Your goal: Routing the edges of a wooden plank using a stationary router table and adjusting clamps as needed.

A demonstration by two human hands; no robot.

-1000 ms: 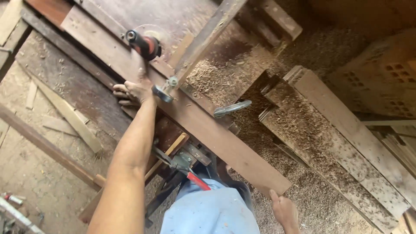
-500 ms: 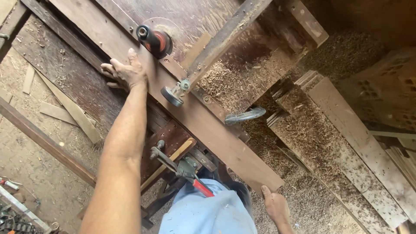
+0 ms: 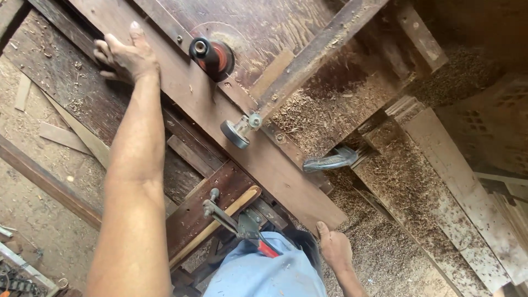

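Slid farther along the table since before: plank (image 3: 258, 148), pressed flat under left hand (image 3: 125, 55), gripped at near end by right hand (image 3: 334, 248); mid-feed past cutter head (image 3: 212, 56); next, steady even push

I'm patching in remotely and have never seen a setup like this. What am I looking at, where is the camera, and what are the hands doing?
The single view comes from a camera on the person's head, looking down past a blue shirt. No robot: two bare hands. The left hand presses flat on the far part of a long wooden plank lying across a worn wooden machine table. The right hand grips the plank's near end. A round black and red cutter head stands beside the plank. Sawdust covers the table and floor.
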